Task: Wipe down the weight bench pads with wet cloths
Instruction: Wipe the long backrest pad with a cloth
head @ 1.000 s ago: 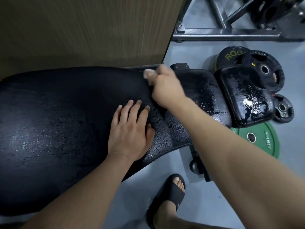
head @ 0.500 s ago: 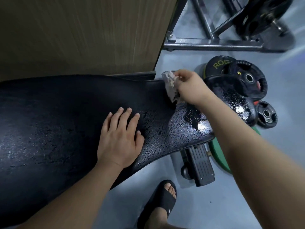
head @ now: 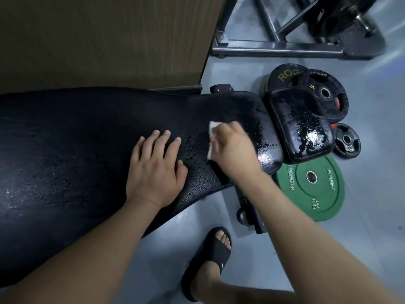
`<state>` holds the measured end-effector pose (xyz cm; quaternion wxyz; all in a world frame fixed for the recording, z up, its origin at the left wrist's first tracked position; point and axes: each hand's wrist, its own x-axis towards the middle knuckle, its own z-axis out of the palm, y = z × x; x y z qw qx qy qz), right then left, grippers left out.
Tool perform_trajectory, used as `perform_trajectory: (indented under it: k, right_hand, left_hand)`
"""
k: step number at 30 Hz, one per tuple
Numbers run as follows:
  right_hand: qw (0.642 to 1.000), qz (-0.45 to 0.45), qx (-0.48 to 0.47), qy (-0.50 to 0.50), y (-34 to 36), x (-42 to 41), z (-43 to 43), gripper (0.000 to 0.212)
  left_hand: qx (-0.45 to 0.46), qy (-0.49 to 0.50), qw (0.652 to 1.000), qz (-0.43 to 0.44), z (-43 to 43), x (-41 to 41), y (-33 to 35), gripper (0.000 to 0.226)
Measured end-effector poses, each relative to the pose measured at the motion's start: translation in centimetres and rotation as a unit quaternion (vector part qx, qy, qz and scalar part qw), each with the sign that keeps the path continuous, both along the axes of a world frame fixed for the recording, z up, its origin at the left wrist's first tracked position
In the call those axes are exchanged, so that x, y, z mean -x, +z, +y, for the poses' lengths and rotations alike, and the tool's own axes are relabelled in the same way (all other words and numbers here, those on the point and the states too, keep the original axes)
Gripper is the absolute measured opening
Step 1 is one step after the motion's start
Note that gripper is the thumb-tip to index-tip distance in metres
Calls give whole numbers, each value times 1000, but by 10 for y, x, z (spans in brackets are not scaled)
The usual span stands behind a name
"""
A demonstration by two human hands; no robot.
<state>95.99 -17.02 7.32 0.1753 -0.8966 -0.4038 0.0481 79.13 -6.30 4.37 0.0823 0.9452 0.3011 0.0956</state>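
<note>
My right grip [head: 235,148] clutches the cloth [head: 211,133] against the pad [head: 87,139]; my left grip [head: 155,170] rests flat and unclenched, likely for bracing.

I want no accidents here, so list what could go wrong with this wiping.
The left hand lies flat on the long pad, which glistens with droplets; leaned on, it could slide. Water pools on the small pad and might drip onto the green plate near it. The sandal stands close below the wet edge, so a damp floor could mean a slip.
</note>
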Motion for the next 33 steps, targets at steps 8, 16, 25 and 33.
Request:
perform_trajectory:
  k: [8,16,25,33]
  right_hand:
    - [998,-54,-1,-14,-6,-8,-16,30]
    - [993,-28,37,108,-4,38,-60,51]
    - [997,-55,19,60,-10,22,-84,46]
    - [991,-30,-27,-127,1,-46,-106,25]
  left_hand:
    - [1,2,1000,-9,-1,-1,0,54]
    - [-1,2,1000,-10,-1,0,0,54]
    - [2,0,1000,-8,-2,0,1,54]
    - [2,1,1000,-3,-2,-1,1,55]
